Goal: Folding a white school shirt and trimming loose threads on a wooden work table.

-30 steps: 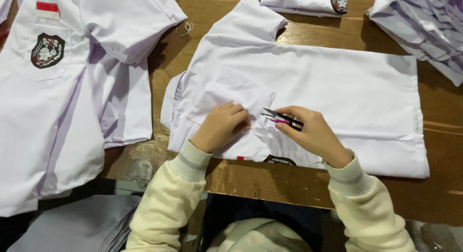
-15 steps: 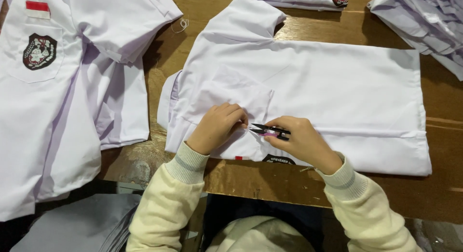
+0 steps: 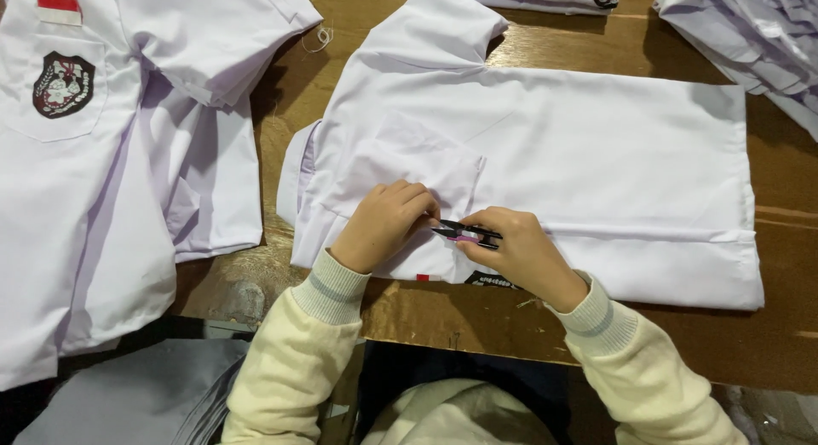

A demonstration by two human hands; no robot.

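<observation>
On the wooden table (image 3: 648, 343), the left hand (image 3: 383, 223) presses a white shirt (image 3: 596, 155) flat; the right hand (image 3: 520, 253) pinches thread snips (image 3: 464, 234).

a white shirt (image 3: 545, 147) is lying flat across the wooden counter (image 3: 767, 343), back side up. the left hand (image 3: 385, 223) is pressing down on the shirt's folded fabric near its lower edge, fingers curled. the right hand (image 3: 520, 253) is gripping a small pair of thread snips (image 3: 464, 234), black with a pink part, the tips pointing at the left fingertips and lying just above the cloth. both wrists are wearing cream knit sleeves. a second white shirt (image 3: 102, 181) with a dark badge on its pocket is lying to the left, and more white shirts (image 3: 750, 36) are piled at the upper right.
</observation>
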